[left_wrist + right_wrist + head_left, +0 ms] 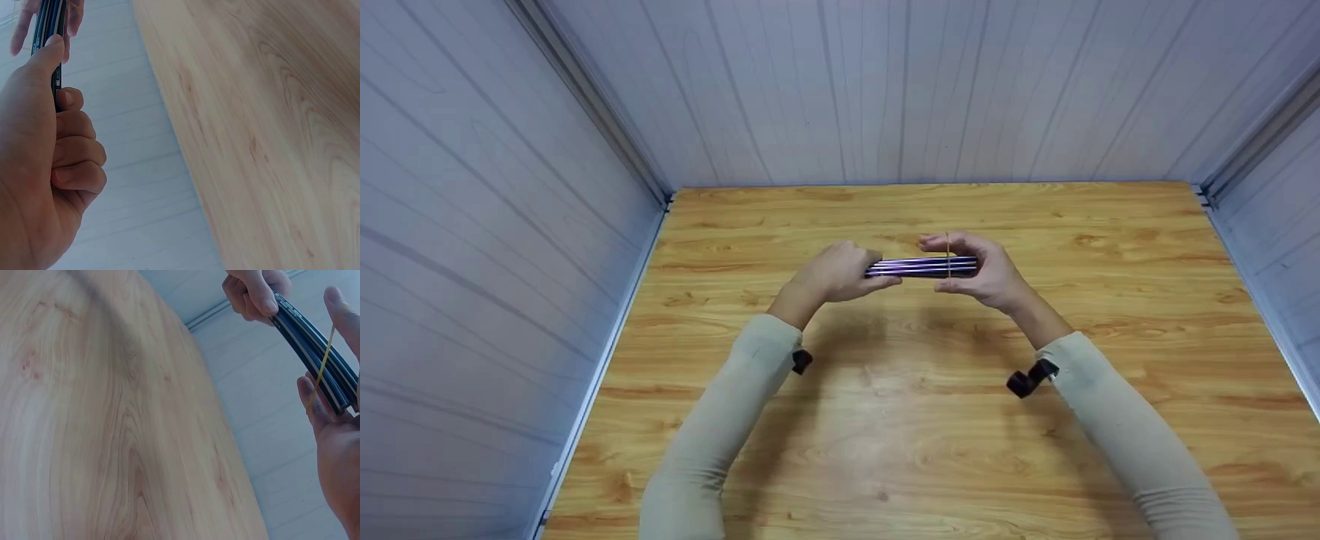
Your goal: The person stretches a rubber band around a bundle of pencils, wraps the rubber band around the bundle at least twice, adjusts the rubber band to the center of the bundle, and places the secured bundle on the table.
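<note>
A bundle of dark, shiny pencils (919,267) is held level above the table. My left hand (840,273) grips its left end, the thumb lying along the pencils and the other fingers curled, as the left wrist view shows. Around the other end, my right hand (991,271) has its thumb and fingers spread apart. A thin yellow rubber band (323,371) is stretched between those spread fingers and crosses the pencils near their right end. In the right wrist view, that end sits close to the right palm; whether it touches the palm I cannot tell.
Beneath both hands is a wood-grain table (877,435). Pale panelled walls (870,90) border it at the back, left and right. A black wrist device (1030,379) is fastened at the right sleeve, with another black device (802,361) at the left sleeve.
</note>
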Demonstrator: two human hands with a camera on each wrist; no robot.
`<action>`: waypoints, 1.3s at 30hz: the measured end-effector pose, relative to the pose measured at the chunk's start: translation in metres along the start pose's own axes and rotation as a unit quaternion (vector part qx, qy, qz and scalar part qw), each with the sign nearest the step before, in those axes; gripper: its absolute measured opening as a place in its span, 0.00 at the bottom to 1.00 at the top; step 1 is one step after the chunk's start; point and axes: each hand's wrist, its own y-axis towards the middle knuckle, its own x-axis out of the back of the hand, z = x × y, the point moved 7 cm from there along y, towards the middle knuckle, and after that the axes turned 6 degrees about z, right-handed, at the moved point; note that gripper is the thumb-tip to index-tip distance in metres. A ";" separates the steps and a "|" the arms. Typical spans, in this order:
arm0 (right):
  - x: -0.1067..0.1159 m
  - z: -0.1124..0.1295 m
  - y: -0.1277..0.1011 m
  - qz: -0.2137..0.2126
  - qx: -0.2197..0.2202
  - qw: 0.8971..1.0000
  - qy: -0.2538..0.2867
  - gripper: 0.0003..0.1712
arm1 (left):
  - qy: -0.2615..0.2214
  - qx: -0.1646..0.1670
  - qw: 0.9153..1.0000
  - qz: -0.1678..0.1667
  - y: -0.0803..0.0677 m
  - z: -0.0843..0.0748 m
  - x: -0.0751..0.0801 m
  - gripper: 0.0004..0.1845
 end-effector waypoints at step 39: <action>-0.038 0.046 0.010 0.093 0.117 0.987 -0.066 0.24 | -0.004 0.087 0.995 0.038 -0.001 0.021 -0.031 0.27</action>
